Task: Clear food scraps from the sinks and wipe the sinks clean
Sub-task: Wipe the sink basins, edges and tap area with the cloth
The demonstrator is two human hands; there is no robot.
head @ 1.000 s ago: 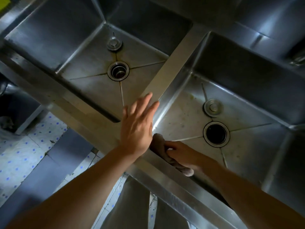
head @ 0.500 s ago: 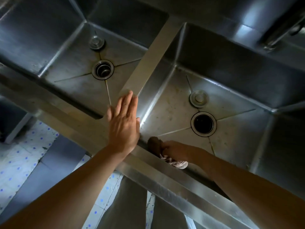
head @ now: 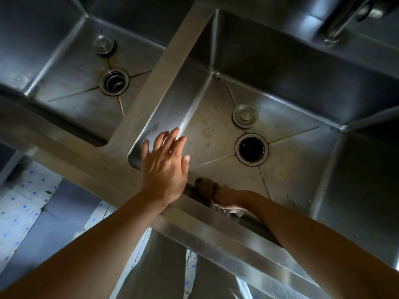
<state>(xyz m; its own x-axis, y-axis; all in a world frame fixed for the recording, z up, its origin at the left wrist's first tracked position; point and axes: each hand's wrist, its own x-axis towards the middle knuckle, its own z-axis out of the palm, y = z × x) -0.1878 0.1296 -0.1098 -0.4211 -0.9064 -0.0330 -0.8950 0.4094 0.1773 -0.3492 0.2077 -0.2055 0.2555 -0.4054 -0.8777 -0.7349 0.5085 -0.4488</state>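
Two steel sinks lie side by side, the left sink [head: 71,98] and the right sink [head: 291,152]. My left hand [head: 165,167] hovers flat, fingers straight, over the near left corner of the right sink. Down inside that sink, my right hand [head: 228,196] grips a brownish cloth [head: 205,185] against the near wall, partly hidden by the front rim. Yellowish smears and small scraps [head: 295,201] stick to the right sink's floor. Each sink has an open drain [head: 251,149] and a loose stopper [head: 245,116] beside it.
A faucet [head: 336,26] hangs over the back right. A steel divider [head: 159,67] separates the basins. The left sink holds its own drain [head: 114,82] and stopper [head: 104,44]. Tiled floor with blue dots [head: 23,203] lies below the front rim.
My left hand has shifted right, from the divider to over the right sink's corner. The right hand and cloth stay at the near wall. The view has tilted toward the right sink.
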